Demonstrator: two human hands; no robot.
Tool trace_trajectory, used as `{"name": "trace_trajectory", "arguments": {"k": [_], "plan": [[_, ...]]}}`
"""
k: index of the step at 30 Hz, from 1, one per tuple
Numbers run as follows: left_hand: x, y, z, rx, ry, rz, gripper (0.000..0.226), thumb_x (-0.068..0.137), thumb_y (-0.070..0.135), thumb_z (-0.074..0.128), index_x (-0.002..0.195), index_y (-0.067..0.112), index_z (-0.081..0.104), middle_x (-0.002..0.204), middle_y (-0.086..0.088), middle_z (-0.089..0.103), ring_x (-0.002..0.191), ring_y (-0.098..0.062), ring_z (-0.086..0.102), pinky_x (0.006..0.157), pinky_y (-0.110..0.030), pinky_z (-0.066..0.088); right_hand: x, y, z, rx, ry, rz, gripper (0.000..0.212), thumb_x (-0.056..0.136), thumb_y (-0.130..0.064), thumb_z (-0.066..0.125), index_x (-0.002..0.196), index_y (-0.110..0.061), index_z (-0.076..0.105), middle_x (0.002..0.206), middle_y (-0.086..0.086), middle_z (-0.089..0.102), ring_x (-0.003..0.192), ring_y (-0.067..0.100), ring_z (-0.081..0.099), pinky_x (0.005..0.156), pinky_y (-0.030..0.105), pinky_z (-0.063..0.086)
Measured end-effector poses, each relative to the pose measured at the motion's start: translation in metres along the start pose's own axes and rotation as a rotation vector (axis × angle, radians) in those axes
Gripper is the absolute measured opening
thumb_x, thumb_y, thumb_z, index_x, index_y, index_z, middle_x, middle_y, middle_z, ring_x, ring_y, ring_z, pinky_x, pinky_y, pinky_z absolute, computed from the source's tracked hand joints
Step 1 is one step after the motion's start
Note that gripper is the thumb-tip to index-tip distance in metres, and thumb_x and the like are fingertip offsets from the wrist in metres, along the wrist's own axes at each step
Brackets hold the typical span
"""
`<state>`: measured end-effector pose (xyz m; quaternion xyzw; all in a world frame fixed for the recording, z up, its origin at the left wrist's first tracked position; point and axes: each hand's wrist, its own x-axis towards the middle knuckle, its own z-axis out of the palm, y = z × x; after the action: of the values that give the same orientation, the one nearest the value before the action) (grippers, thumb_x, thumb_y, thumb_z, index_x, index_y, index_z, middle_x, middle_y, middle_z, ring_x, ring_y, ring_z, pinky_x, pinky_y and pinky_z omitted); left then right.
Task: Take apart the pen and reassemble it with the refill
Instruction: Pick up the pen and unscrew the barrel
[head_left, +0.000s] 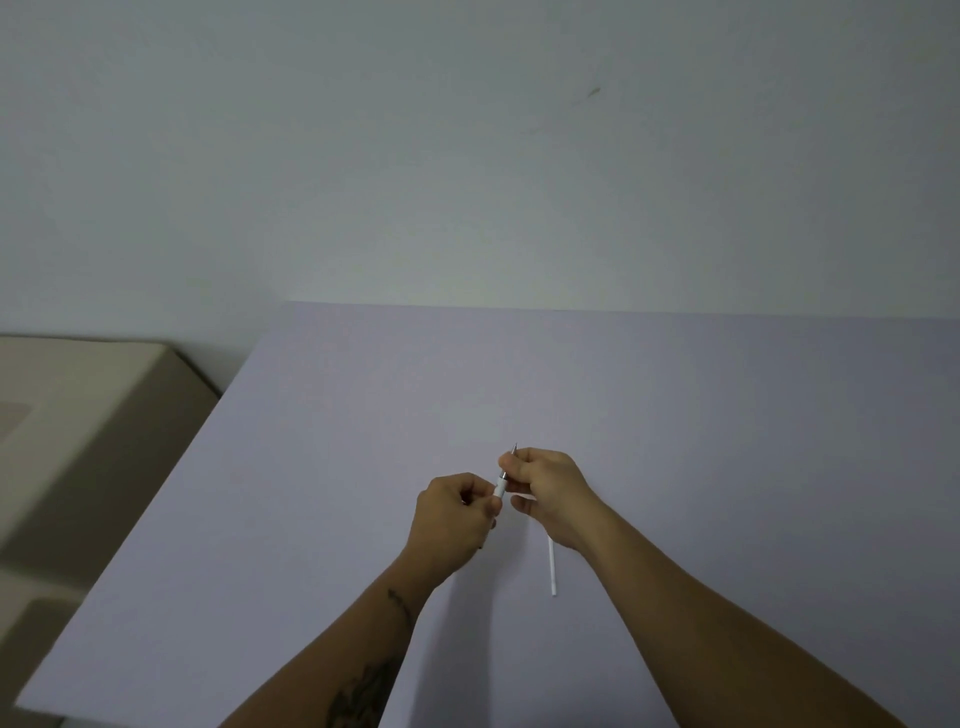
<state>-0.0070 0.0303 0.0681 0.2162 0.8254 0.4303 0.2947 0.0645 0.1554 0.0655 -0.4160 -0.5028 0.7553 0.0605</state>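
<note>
Above the middle of the pale lilac table both hands hold a white pen. My left hand grips its white barrel at the lower end. My right hand pinches the metal tip section, whose point sticks up past the fingers. The pen tilts up and to the right. A thin white refill tube lies on the table just below my right wrist, its upper end hidden by the hand.
A plain pale wall rises behind the table's far edge. To the left, below the table's left edge, stands a beige piece of furniture. The table surface reaches to the right border of the view.
</note>
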Motion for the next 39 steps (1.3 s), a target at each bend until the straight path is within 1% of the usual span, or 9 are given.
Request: {"name": "trace_trajectory", "arguments": {"k": [5,8,12,19,22,26,33,36,39], "plan": [[0.000,0.002,-0.004,-0.017,0.004,-0.013,0.013,0.089,0.009,0.062,0.084,0.009,0.074,0.074,-0.011,0.073,0.064,-0.019,0.066,0.061,-0.028,0.057,-0.003,-0.005,-0.001,0.032,-0.082,0.009,0.024,0.101,-0.011,0.050,0.096,-0.012,0.074,0.101,0.009,0.066,0.097,0.023,0.062,0.078,0.033,0.051],[-0.001,0.003,-0.006,-0.015,0.013,-0.007,0.013,0.090,0.010,0.062,0.085,0.008,0.074,0.075,-0.010,0.072,0.064,-0.017,0.065,0.060,-0.025,0.054,-0.004,-0.005,0.000,0.002,-0.113,0.026,0.016,0.097,-0.020,0.060,0.103,-0.011,0.071,0.102,0.008,0.065,0.101,0.023,0.061,0.079,0.034,0.050],[0.000,0.004,-0.006,-0.012,0.015,-0.006,0.012,0.090,0.010,0.063,0.085,0.009,0.074,0.074,-0.007,0.072,0.063,-0.015,0.064,0.057,-0.020,0.052,-0.004,-0.002,0.003,-0.009,-0.068,0.013,0.013,0.094,-0.024,0.064,0.088,-0.012,0.067,0.096,0.007,0.064,0.095,0.023,0.059,0.078,0.034,0.050],[0.000,0.000,-0.005,0.014,0.012,-0.030,0.011,0.089,0.011,0.064,0.083,0.011,0.074,0.071,-0.006,0.071,0.059,-0.014,0.062,0.053,-0.019,0.050,-0.010,-0.006,-0.001,-0.058,-0.086,-0.008,0.026,0.102,-0.012,0.048,0.098,-0.014,0.073,0.108,0.008,0.065,0.108,0.025,0.061,0.082,0.033,0.052],[-0.001,-0.001,-0.005,0.018,0.008,-0.031,0.011,0.089,0.012,0.064,0.085,0.010,0.074,0.072,-0.005,0.071,0.060,-0.014,0.063,0.054,-0.019,0.049,-0.011,-0.005,0.000,-0.049,-0.101,0.018,0.017,0.098,-0.021,0.057,0.103,-0.013,0.072,0.104,0.006,0.064,0.102,0.024,0.060,0.085,0.036,0.050],[-0.002,-0.002,-0.004,0.013,-0.002,-0.030,0.011,0.089,0.012,0.064,0.084,0.011,0.074,0.071,-0.005,0.071,0.061,-0.013,0.063,0.053,-0.018,0.048,-0.009,-0.001,0.002,-0.044,-0.036,0.014,0.015,0.096,-0.022,0.062,0.091,-0.009,0.067,0.093,0.007,0.062,0.088,0.021,0.057,0.081,0.035,0.051],[-0.005,-0.005,-0.005,0.018,-0.001,-0.036,0.012,0.088,0.010,0.064,0.081,0.010,0.074,0.069,-0.004,0.069,0.059,-0.011,0.062,0.052,-0.018,0.048,-0.011,-0.002,0.001,-0.056,-0.061,0.022,0.027,0.102,-0.010,0.046,0.097,-0.012,0.073,0.101,0.008,0.063,0.093,0.021,0.057,0.081,0.034,0.052],[-0.006,-0.008,-0.006,0.020,0.002,-0.046,0.011,0.089,0.011,0.065,0.082,0.010,0.074,0.068,-0.003,0.070,0.057,-0.010,0.062,0.049,-0.015,0.047,-0.011,0.000,0.001,-0.060,-0.087,0.040,0.020,0.100,-0.015,0.054,0.102,-0.013,0.073,0.097,0.006,0.063,0.090,0.020,0.056,0.083,0.035,0.052],[-0.007,-0.010,-0.007,0.022,-0.005,-0.047,0.011,0.089,0.012,0.065,0.083,0.011,0.074,0.068,-0.002,0.070,0.056,-0.009,0.062,0.050,-0.016,0.047,-0.009,0.004,0.002,-0.070,-0.053,0.049,0.015,0.096,-0.022,0.062,0.098,-0.009,0.069,0.095,0.006,0.063,0.089,0.020,0.057,0.077,0.033,0.052]]}}
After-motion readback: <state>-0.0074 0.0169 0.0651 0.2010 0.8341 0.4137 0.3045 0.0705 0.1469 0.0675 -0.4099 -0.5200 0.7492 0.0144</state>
